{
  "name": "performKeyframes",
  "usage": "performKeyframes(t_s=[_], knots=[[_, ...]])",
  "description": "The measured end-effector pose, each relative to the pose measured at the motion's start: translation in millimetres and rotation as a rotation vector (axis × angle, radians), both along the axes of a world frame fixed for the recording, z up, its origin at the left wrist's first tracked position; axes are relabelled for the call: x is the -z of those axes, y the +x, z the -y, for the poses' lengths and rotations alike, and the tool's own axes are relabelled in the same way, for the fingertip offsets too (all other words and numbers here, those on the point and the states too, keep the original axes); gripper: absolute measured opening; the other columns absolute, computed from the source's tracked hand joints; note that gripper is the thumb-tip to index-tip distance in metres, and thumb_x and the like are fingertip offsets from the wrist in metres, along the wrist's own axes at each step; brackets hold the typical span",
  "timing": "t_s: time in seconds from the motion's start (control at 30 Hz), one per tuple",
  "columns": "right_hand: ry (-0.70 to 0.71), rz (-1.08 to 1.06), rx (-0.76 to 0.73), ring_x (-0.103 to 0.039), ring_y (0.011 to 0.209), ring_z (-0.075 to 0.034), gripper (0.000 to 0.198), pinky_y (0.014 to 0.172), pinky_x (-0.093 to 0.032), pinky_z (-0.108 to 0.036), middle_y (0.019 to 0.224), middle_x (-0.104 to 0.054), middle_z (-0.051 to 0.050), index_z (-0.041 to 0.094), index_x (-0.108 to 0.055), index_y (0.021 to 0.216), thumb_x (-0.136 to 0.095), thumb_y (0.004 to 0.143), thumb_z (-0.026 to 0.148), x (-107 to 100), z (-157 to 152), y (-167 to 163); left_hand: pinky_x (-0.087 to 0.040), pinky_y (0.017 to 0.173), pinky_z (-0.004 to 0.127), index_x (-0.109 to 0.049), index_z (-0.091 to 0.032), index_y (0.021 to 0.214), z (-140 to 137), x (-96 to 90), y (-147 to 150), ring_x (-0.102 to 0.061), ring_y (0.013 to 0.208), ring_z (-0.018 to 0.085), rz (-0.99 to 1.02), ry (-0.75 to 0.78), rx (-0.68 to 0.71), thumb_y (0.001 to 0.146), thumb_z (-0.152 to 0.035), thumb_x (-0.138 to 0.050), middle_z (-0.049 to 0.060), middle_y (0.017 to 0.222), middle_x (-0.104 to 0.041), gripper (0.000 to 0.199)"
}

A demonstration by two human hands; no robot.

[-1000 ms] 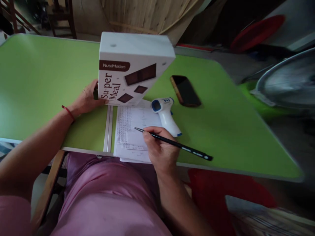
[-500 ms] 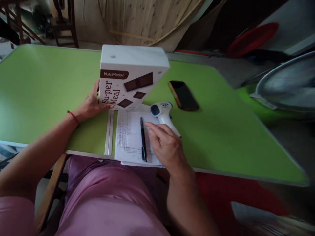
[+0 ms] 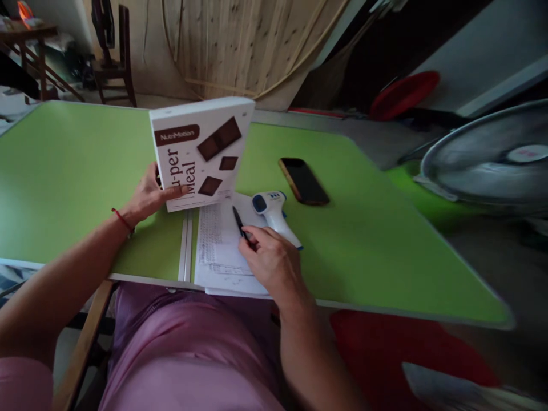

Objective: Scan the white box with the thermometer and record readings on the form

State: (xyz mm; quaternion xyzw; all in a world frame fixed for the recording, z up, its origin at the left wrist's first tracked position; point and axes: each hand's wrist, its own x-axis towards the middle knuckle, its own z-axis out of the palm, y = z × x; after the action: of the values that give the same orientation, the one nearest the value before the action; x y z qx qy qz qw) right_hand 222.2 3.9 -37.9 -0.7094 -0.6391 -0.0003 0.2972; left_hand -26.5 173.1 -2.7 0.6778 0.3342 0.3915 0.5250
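My left hand [image 3: 152, 193] grips the lower left corner of a white box [image 3: 214, 177] printed "NutriMotion" and "Meal", its thumb across the front. The box stands tilted, with brown bars pictured on it. A black pen [image 3: 238, 220] is pinched in my right hand [image 3: 272, 257], its tip pointing up and away over the written paper sheets [image 3: 218, 251]. Part of the pen is hidden by my fingers. Just beyond that hand lies a white and blue infrared thermometer [image 3: 274, 211], its handle partly covered.
A dark phone with a brown-edged case [image 3: 303, 181] lies right of the thermometer on the green table [image 3: 377, 257]. At the right stands a large fan [image 3: 488, 154]. A wooden chair [image 3: 113, 68] and a red basin [image 3: 405, 94] are behind the table.
My right hand has taken hold of the pen, which was lying on the papers. My left hand has tilted the box, turning its front more toward me. The view has shifted slightly.
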Motion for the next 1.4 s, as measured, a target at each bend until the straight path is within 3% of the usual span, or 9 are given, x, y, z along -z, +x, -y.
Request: performKeyframes(t_s=[0.1,0.23,0.33,0.57,0.73,0.83,1.03,1.2,1.4], knots=[[-0.006,0.012,0.011,-0.068,0.075,-0.025,0.03,0.07,-0.05,-0.037,0.086,-0.077,-0.012,0.019,-0.081,0.1,-0.055,0.088,0.026,1,1,-1,-0.06,0.1,0.054,-0.065,-0.017,0.121,4,-13.6,-2,-0.074,0.113,0.034,0.048,-0.07,-0.018,0.07,-0.048,-0.092,0.014,0.122,-0.076,0.066],[0.039,-0.012,0.038,-0.068,0.079,-0.026,0.029,0.073,-0.051,-0.038,0.087,-0.075,-0.011,0.02,-0.08,0.1,-0.055,0.094,0.034,-6,2,2,-0.063,0.094,0.051,-0.072,-0.017,0.111,7,-18.4,-2,-0.076,0.107,0.035,0.059,-0.212,0.131,0.07,-0.052,-0.09,0.013,0.116,-0.079,0.057],[0.095,0.036,0.157,-0.067,0.093,-0.031,0.029,0.083,-0.053,-0.043,0.098,-0.073,-0.016,0.019,-0.078,0.103,-0.058,0.094,0.038,-12,-3,12,-0.062,0.098,0.049,-0.075,-0.017,0.111,8,-16.6,-3,-0.075,0.111,0.035,0.012,-0.182,0.238,0.07,-0.049,-0.09,0.014,0.12,-0.079,0.054],[-0.211,0.1,0.281,-0.066,0.084,-0.033,0.033,0.072,-0.051,-0.044,0.093,-0.069,-0.017,0.015,-0.07,0.107,-0.064,0.089,0.043,8,-24,45,-0.062,0.097,0.051,-0.075,-0.019,0.117,13,-22.2,-6,-0.076,0.108,0.034,-0.059,-0.18,0.306,0.072,-0.045,-0.091,0.011,0.115,-0.08,0.054],[0.022,-0.23,0.311,-0.063,0.077,-0.029,0.037,0.068,-0.051,-0.042,0.084,-0.068,-0.012,0.019,-0.068,0.102,-0.062,0.084,0.05,-6,-23,40,-0.062,0.095,0.05,-0.072,-0.019,0.124,15,-23.1,-4,-0.074,0.111,0.034,-0.08,-0.16,0.306,0.072,-0.044,-0.091,0.011,0.114,-0.08,0.061],[0.245,-0.545,0.258,-0.062,0.075,-0.025,0.044,0.069,-0.052,-0.04,0.088,-0.067,-0.009,0.02,-0.066,0.107,-0.071,0.077,0.052,-41,-15,16,-0.063,0.095,0.047,-0.07,-0.018,0.124,15,-24.5,-3,-0.073,0.114,0.035,-0.076,-0.161,0.341,0.073,-0.044,-0.091,0.013,0.119,-0.078,0.061],[0.072,-1.238,-0.135,-0.045,0.056,-0.015,0.041,0.054,-0.04,-0.032,0.065,-0.046,0.004,0.024,-0.061,0.106,-0.065,0.079,0.055,-91,-7,-46,-0.064,0.095,0.047,-0.071,-0.018,0.125,12,-29.3,-6,-0.07,0.122,0.037,-0.118,-0.097,0.415,0.075,-0.048,-0.089,0.013,0.115,-0.079,0.06],[-0.065,-1.38,-0.219,-0.046,0.059,-0.014,0.035,0.054,-0.038,-0.03,0.069,-0.049,0.004,0.022,-0.062,0.103,-0.066,0.079,0.047,-93,-11,-64,-0.065,0.09,0.043,-0.069,-0.019,0.125,11,-29.9,-9,-0.075,0.109,0.033,-0.119,-0.123,0.426,0.076,-0.047,-0.09,0.013,0.123,-0.078,0.06],[-0.047,-1.253,-0.26,-0.052,0.071,-0.016,0.028,0.065,-0.046,-0.033,0.076,-0.059,0.001,0.021,-0.067,0.093,-0.071,0.086,0.048,-85,-15,-65,-0.065,0.089,0.043,-0.07,-0.019,0.125,11,-30.2,-10,-0.075,0.108,0.033,-0.107,-0.13,0.464,0.078,-0.044,-0.089,0.013,0.116,-0.079,0.056]])
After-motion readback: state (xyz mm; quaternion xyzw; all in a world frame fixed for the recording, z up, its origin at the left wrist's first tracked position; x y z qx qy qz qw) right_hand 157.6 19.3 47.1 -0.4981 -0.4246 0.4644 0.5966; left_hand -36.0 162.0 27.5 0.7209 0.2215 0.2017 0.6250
